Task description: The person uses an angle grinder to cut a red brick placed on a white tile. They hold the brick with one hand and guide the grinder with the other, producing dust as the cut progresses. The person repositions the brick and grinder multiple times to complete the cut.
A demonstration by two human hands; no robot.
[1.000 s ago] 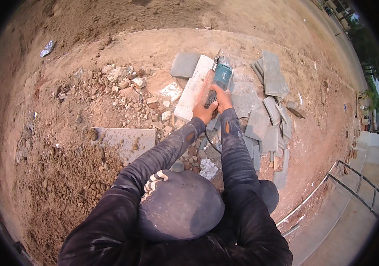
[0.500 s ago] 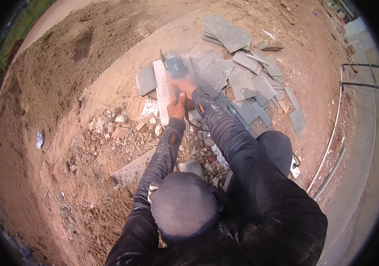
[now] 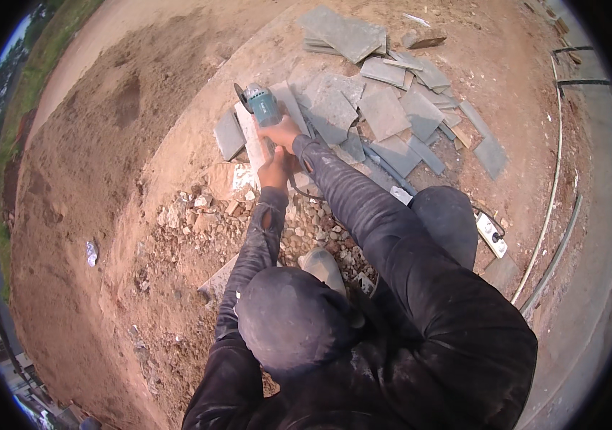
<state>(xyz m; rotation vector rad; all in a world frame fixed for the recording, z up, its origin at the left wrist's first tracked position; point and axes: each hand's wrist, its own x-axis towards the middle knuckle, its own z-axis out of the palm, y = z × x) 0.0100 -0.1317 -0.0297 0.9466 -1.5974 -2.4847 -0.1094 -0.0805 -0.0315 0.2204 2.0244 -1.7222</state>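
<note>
Gripping the grinder (image 3: 263, 107) over the pale slab (image 3: 251, 137), our right hand (image 3: 281, 133) wraps its body; our left hand (image 3: 274, 169) seems closed around its rear. Many grey pieces (image 3: 385, 112) lie beside, but we cannot see any finished cut on the slab, so work looks partway.

The person wore dark, dust-streaked clothing from sleeves to trousers.
The black long-sleeved top (image 3: 428, 358) had pale smears on its front; its left sleeve (image 3: 260, 247) and right sleeve (image 3: 349, 192) looked greyer and wrinkled toward the forearms, each with an open slit near the cuff. The left hand (image 3: 274, 170) and right hand (image 3: 281, 132) were ungloved. The trousers (image 3: 293, 315) were dusty charcoal over rounded knees, and one pale, greyish-beige shoe (image 3: 322, 269) showed.
</note>
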